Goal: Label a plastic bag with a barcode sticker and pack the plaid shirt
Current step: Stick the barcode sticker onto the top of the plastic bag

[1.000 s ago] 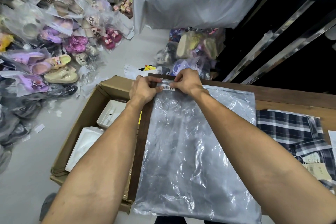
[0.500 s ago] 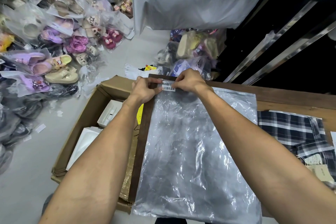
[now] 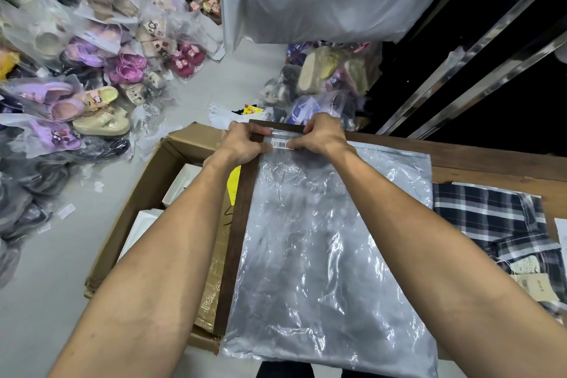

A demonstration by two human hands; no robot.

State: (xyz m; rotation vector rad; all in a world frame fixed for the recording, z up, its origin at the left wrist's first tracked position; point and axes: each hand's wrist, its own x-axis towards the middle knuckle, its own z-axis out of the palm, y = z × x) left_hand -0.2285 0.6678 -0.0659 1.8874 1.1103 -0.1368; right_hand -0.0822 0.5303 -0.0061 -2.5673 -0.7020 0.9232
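Both hands [image 3: 283,141] press a barcode sticker [image 3: 281,143] onto the plastic bag [image 3: 325,255], plaid shirt [image 3: 491,218] beside.

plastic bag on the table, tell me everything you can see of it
The plastic bag is large, clear and crinkled, with bright glare on its wrinkles. It lies flat on the wooden table, its near edge hanging past the table's front, and looks empty. Its far end carries a small white barcode sticker, which the left hand and the right hand press from either side. The plaid shirt lies to its right, outside it.
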